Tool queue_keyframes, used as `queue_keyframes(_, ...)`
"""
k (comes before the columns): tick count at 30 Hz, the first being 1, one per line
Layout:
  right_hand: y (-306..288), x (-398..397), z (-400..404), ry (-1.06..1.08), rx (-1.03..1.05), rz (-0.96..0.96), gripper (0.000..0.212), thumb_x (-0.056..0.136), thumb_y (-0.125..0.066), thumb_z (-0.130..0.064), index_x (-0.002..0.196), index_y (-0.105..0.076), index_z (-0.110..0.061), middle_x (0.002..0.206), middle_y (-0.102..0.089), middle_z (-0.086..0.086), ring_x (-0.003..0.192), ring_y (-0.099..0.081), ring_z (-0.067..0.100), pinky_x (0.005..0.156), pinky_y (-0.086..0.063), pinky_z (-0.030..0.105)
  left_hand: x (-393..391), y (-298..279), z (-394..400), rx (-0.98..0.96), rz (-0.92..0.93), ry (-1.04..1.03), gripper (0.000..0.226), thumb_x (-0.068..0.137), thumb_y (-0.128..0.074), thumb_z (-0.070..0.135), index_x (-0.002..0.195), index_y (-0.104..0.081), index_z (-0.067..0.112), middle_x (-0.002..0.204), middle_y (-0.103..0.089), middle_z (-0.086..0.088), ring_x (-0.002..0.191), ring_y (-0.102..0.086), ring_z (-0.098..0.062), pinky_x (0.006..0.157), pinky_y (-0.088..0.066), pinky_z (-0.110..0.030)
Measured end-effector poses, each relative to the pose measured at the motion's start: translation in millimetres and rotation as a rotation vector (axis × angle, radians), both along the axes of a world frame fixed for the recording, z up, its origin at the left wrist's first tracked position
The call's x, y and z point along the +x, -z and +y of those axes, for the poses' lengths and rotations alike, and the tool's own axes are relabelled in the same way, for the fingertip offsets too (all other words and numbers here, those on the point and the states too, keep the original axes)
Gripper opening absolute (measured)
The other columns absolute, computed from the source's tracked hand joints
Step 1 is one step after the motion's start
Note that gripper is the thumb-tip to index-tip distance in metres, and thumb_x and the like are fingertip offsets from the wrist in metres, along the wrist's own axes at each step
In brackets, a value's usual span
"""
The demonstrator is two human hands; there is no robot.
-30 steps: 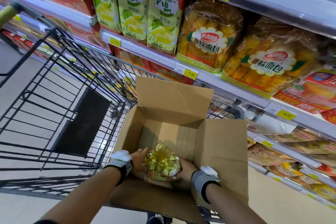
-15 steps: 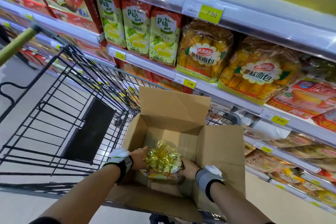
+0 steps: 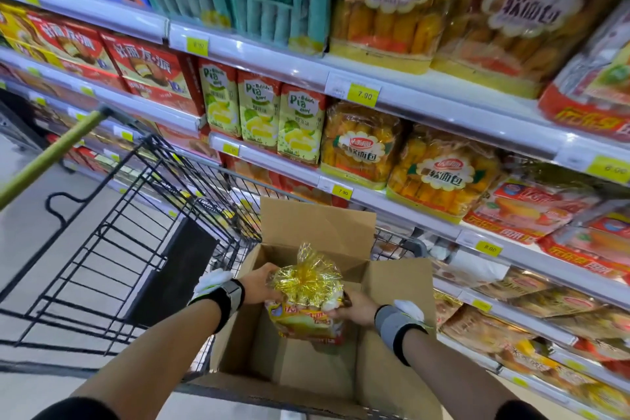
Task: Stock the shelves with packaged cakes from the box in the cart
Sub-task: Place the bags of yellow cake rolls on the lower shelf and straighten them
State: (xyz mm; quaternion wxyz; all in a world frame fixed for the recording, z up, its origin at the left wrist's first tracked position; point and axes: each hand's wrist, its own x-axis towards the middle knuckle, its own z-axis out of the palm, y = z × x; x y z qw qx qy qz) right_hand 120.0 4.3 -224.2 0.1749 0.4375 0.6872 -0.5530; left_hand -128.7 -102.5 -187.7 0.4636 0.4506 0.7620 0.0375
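A clear bag of cakes [image 3: 306, 303], gathered at the top with a gold twist, is held above the open cardboard box [image 3: 395, 314] in the cart. My left hand [image 3: 259, 285] grips its left side and my right hand [image 3: 354, 307] grips its right side from below. Both wrists wear grey bands. The inside of the box under the bag looks bare as far as I can see it. Matching cake bags [image 3: 439, 177] stand on the shelf to the upper right.
The black wire cart [image 3: 112, 249] with a green handle [image 3: 51, 153] fills the left. Shelves [image 3: 426, 218] with price tags run across the right, packed with green Pia packs [image 3: 269, 119], red boxes [image 3: 146, 75] and bread bags. Grey floor lies at the lower left.
Both hands have lifted the cake bag higher out of the box. My view has tilted up, showing more shelves above.
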Motion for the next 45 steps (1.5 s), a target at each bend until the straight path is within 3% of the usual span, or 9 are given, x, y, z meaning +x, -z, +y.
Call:
queue_keyframes(2, -13.9, 2.0, 5.8, 0.024, 0.006, 0.055, 0.071, 0.066, -0.083, -0.045, 0.125, -0.049, -0.026, 0.126, -0.059, -0.005, 0.121, -0.053, 0.015, 0.111, -0.037, 0.036, 0.3, -13.8, 1.7, 0.025, -0.024, -0.044, 0.077, 0.081, -0.074, 0.034, 0.142, -0.031, 0.015, 0.134, -0.051, -0.005, 0.118, -0.053, -0.020, 0.099, -0.044, -0.030)
queue_keyframes(8, -76.0, -4.3, 8.5, 0.057, 0.045, 0.104, 0.048, 0.090, -0.065, -0.013, 0.134, -0.045, -0.007, 0.119, -0.055, -0.003, 0.102, -0.054, 0.005, 0.074, -0.042, 0.001, -4.9, -39.3, 6.5, 0.126, -0.120, -0.160, 0.085, 0.080, -0.073, 0.039, 0.147, -0.026, 0.018, 0.145, -0.042, -0.004, 0.130, -0.044, -0.022, 0.108, -0.039, -0.035)
queue_keyframes(14, -116.7, -0.7, 13.3, 0.117, 0.099, 0.165, 0.058, 0.091, -0.065, -0.027, 0.140, -0.042, -0.010, 0.140, -0.053, 0.004, 0.120, -0.053, 0.015, 0.095, -0.045, 0.019, 2.0, -74.6, 13.7, 0.251, -0.182, -0.276, 0.069, 0.089, -0.066, 0.027, 0.146, -0.030, 0.016, 0.145, -0.038, -0.003, 0.136, -0.036, -0.024, 0.108, -0.033, -0.034)
queue_keyframes(19, -152.6, 4.9, 17.2, 0.193, 0.176, 0.242, 0.066, 0.092, -0.062, -0.032, 0.147, -0.030, -0.012, 0.140, -0.043, -0.002, 0.132, -0.044, 0.018, 0.102, -0.036, 0.020, -4.0, -100.0, 22.5, 0.350, -0.270, -0.309, 0.097, 0.058, -0.077, 0.067, 0.140, -0.040, 0.030, 0.139, -0.050, 0.004, 0.125, -0.050, -0.020, 0.105, -0.044, -0.043)
queue_keyframes(27, -200.8, 22.5, 26.5, 0.305, 0.262, 0.380, 0.062, 0.095, -0.059, -0.028, 0.144, -0.032, -0.003, 0.143, -0.045, 0.014, 0.132, -0.044, 0.029, 0.104, -0.037, 0.034, 15.1, -163.0, 41.7, 0.511, -0.220, -0.213, 0.069, 0.087, -0.067, 0.031, 0.145, -0.032, 0.025, 0.151, -0.035, -0.002, 0.136, -0.036, -0.024, 0.105, -0.036, -0.036)
queue_keyframes(32, -217.7, 32.8, 31.3, 0.358, 0.304, 0.466, 0.054, 0.088, -0.066, -0.038, 0.130, -0.048, -0.010, 0.130, -0.056, 0.002, 0.126, -0.051, 0.023, 0.109, -0.039, 0.043, 23.2, -197.6, 49.9, 0.558, -0.191, -0.165, 0.064, 0.089, -0.065, 0.033, 0.144, -0.033, 0.028, 0.140, -0.041, -0.022, 0.106, -0.051, -0.021, 0.095, -0.043, -0.034)
queue_keyframes(36, -242.1, 44.1, 28.0, 0.418, 0.295, 0.563, 0.049, 0.094, -0.061, -0.025, 0.137, -0.041, -0.013, 0.123, -0.048, -0.005, 0.117, -0.046, 0.012, 0.099, -0.036, 0.023, 34.8, -228.4, 58.0, 0.601, -0.208, -0.146, 0.065, 0.086, -0.067, 0.039, 0.142, -0.035, 0.034, 0.148, -0.036, -0.006, 0.131, -0.041, -0.024, 0.097, -0.045, -0.038)
queue_keyframes(40, -262.9, 57.3, 27.9, 0.476, 0.344, 0.613, 0.061, 0.093, -0.061, -0.027, 0.145, -0.035, -0.006, 0.145, -0.043, 0.008, 0.130, -0.042, 0.020, 0.100, -0.032, 0.025, 52.9, -255.1, 61.6, 0.667, -0.223, -0.154, 0.063, 0.088, -0.065, 0.036, 0.143, -0.035, 0.031, 0.148, -0.034, -0.009, 0.133, -0.039, -0.026, 0.087, -0.043, -0.033)
queue_keyframes(45, -281.2, 82.2, 31.1, 0.492, 0.401, 0.640, 0.076, 0.089, -0.064, -0.040, 0.150, -0.027, -0.013, 0.154, -0.032, 0.004, 0.141, -0.032, 0.023, 0.112, -0.030, 0.036, 79.4, -277.9, 72.4, 0.756, -0.290, -0.109, 0.063, 0.092, -0.060, 0.034, 0.148, -0.030, 0.029, 0.155, -0.028, -0.001, 0.141, -0.029, -0.022, 0.106, -0.033, -0.036)
